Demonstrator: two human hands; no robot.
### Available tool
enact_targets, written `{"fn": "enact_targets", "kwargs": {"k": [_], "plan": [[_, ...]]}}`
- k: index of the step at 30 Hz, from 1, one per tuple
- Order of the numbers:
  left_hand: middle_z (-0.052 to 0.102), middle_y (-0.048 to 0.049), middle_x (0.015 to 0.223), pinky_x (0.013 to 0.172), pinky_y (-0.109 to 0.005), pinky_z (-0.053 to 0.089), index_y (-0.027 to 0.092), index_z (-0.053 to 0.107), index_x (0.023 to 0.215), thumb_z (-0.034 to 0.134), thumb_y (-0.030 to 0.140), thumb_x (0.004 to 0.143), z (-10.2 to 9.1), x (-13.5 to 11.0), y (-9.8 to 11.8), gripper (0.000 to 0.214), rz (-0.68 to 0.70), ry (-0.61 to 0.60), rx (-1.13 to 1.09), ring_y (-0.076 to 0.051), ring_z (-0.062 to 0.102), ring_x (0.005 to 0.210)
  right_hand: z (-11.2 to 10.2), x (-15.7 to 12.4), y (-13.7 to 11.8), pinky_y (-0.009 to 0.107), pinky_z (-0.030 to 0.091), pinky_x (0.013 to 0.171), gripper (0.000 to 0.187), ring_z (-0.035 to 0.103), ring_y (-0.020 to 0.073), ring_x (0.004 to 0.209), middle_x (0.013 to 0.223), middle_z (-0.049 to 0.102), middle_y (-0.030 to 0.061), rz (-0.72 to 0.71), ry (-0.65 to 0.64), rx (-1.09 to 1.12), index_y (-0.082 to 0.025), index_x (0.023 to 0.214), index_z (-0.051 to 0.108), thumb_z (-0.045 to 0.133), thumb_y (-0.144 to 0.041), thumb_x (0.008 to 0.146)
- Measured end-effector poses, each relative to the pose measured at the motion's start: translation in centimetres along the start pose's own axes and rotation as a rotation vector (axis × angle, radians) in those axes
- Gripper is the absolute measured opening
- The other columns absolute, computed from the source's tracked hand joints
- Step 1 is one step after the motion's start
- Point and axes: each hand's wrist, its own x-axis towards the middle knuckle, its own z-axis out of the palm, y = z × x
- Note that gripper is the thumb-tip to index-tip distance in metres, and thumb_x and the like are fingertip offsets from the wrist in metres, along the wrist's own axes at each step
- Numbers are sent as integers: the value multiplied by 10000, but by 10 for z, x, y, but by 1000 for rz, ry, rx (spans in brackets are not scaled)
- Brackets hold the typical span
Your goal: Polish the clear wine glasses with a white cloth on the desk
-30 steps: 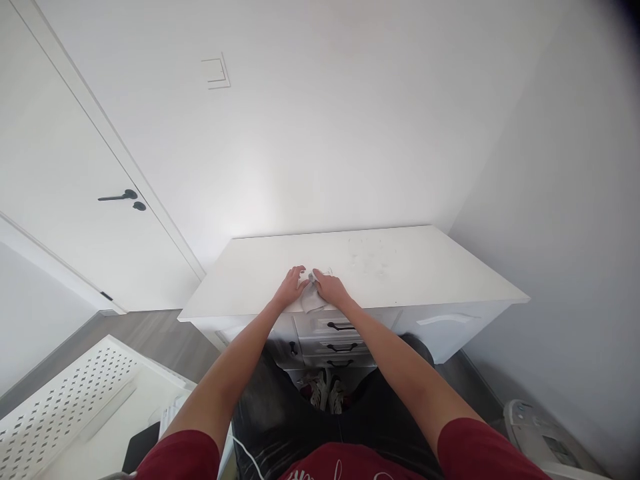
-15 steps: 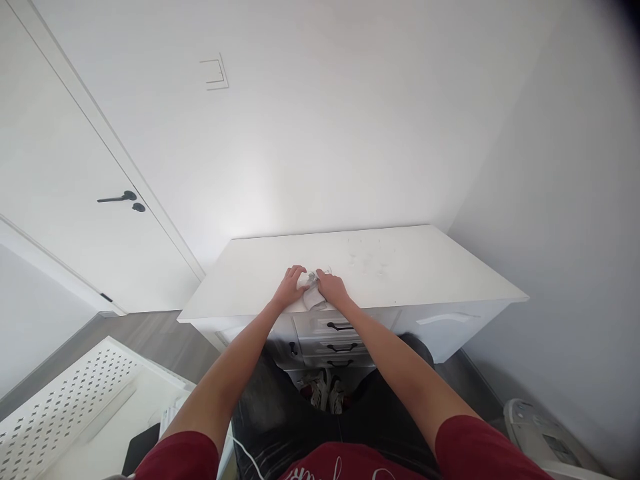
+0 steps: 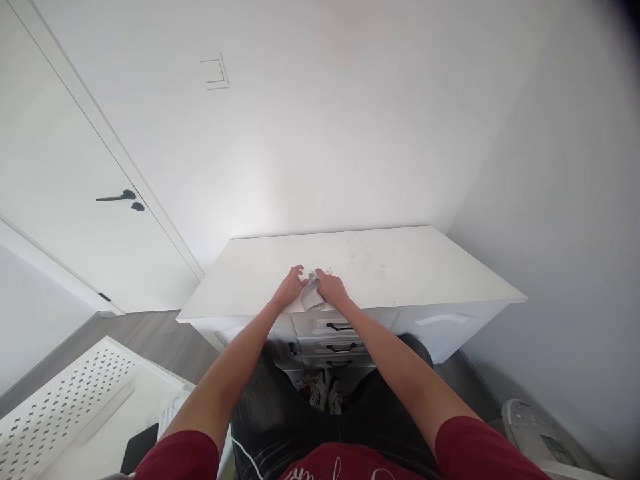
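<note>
On the white cabinet top (image 3: 430,273), close to its front edge, lies a small whitish crumpled piece (image 3: 313,298), soft like cloth or a thin bag; its kind is unclear. My right hand (image 3: 331,288) is closed on its upper right side, thumb pressed to the bunched top. From the other side, my left hand (image 3: 291,287) curls round its upper left, fingers and thumb bent about a pale or clear bit too small to make out. Several faint, clear-looking small things or marks (image 3: 370,260) are scattered on the top, right of my hands.
Drawers with black handles (image 3: 340,327) sit below the top's front edge. At lower left is a white table with a perforated panel (image 3: 65,400) and a white cable (image 3: 247,457). A pale appliance (image 3: 543,433) stands at lower right. A white door (image 3: 95,147) is at left.
My left hand has shifted slightly, its fingers a little more bent and turned at the whitish piece. The right hand stays in place on it.
</note>
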Motion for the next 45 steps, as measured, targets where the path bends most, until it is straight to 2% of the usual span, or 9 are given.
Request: {"fn": "enact_targets", "kwargs": {"k": [4,7,16,21,24,29,34,38,45], "plan": [[494,-89,1247,848,-378,513,255,407,1304,572,345,912,2,0,-3,434,67,19,7,-186,587,957,-4,-5,-1,269,432,750,502,683,207,928,1102,717,71,-186,-4,76,-233,1525,222,277,-259,1027],[484,-84,1242,857,-382,521,255,415,1283,610,321,885,2,0,-4,448,75,28,3,-192,581,990,-5,-5,-2,264,434,762,510,678,201,964,1177,697,63,-225,3,81,-269,1534,211,272,-266,1028],[490,-69,1280,903,-391,532,267,457,1209,627,250,866,-1,0,2,383,116,-4,18,-205,571,1096,0,0,-2,299,459,733,392,689,237,869,985,709,124,81,2,-34,-154,1365,426,273,-228,1012],[472,-77,1290,942,-411,524,264,456,1206,625,158,828,-3,-1,3,427,126,25,4,-218,556,1134,-6,-5,-1,281,458,756,550,675,204,867,1059,716,68,-170,2,59,-248,1545,220,268,-217,997],[480,-74,1268,944,-418,523,258,450,1193,626,149,820,-2,-1,2,427,115,31,-9,-218,562,1119,-7,-6,-1,281,457,769,576,670,202,868,1070,717,53,-226,-5,70,-276,1564,196,274,-232,995],[482,-70,1257,906,-408,529,258,448,1183,624,188,839,0,-2,0,392,98,24,11,-208,573,1067,-2,-2,-2,294,460,757,556,675,217,872,1024,721,75,-126,9,41,-234,1549,224,284,-248,997],[474,-80,1254,867,-383,530,259,435,1234,610,294,892,2,-1,-3,386,89,17,21,-197,583,1027,4,3,-2,306,463,737,388,690,237,863,978,709,120,70,8,-43,-169,1362,426,290,-233,1004],[485,-82,1221,836,-353,522,257,410,1295,563,369,935,4,1,-4,406,57,23,-1,-169,593,951,4,4,-1,288,462,703,348,703,238,856,939,706,135,182,3,-87,-143,1317,414,320,-163,982],[571,-53,1099,813,-329,487,245,422,1338,442,466,988,-1,0,3,414,-57,22,2,-138,579,797,2,3,-1,291,473,728,387,702,233,862,957,708,122,128,-8,-81,-156,1377,381,305,-171,998]]}}
